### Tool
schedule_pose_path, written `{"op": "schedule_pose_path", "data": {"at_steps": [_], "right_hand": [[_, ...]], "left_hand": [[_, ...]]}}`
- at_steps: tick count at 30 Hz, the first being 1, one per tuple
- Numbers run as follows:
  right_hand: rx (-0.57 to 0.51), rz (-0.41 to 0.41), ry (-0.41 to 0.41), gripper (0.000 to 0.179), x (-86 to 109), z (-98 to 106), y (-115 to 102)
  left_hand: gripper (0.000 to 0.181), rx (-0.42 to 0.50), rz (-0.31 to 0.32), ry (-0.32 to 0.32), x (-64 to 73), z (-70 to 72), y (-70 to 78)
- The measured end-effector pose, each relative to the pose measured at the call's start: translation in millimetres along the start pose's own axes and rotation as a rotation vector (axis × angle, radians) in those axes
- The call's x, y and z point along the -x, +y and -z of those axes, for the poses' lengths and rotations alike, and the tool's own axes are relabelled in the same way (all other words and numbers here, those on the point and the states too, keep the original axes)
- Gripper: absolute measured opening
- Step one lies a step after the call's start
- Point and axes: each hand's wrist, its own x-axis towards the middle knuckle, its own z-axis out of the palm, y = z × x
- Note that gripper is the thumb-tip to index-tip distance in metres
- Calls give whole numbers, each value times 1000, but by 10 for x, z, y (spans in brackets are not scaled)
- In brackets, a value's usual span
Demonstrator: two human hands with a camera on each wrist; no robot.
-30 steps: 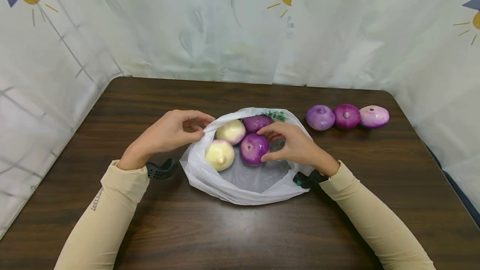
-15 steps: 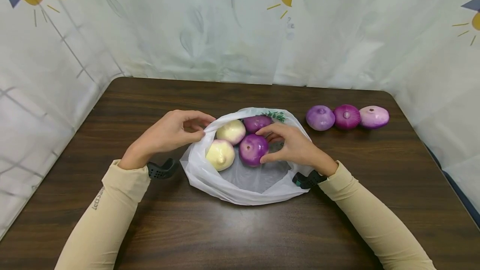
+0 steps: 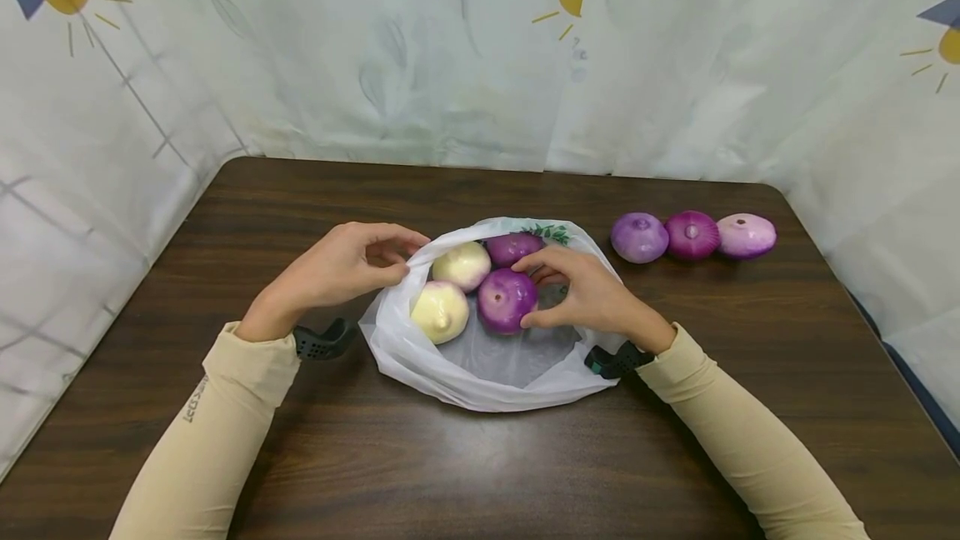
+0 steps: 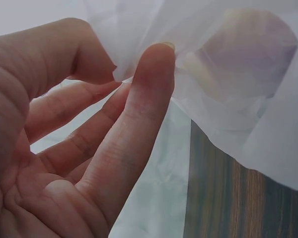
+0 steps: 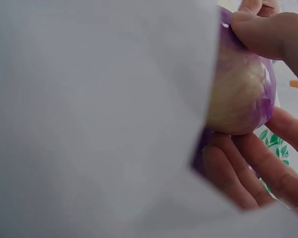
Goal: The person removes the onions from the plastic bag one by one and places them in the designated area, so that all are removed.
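In the head view, a white plastic bag (image 3: 480, 394) lies with its mouth spread wide on the table. My left hand (image 3: 347, 267) pinches its left rim between thumb and fingers, and the left wrist view shows the thin plastic at the fingertips (image 4: 156, 62). My right hand (image 3: 588, 292) reaches into the mouth and grips a purple onion (image 3: 504, 303) from its right side. The right wrist view has that onion (image 5: 243, 94) between thumb and fingers, partly hidden by the bag's wall. Also inside are two pale onions (image 3: 441, 312) and another purple onion (image 3: 513, 249).
Three more purple onions stand in a row at the back right: a violet one (image 3: 639, 237), a darker one (image 3: 692, 235) and a paler one (image 3: 746, 236). The dark wooden table (image 3: 465, 473) meets white patterned sheets (image 3: 322, 57) at its back and sides.
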Motion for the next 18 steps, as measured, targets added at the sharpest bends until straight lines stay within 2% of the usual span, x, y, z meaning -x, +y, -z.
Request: {"op": "schedule_pose_path", "data": {"at_steps": [18], "right_hand": [[4, 30, 65, 65, 78, 104, -112]], "left_hand": [[39, -6, -25, 16, 14, 3, -11]]}}
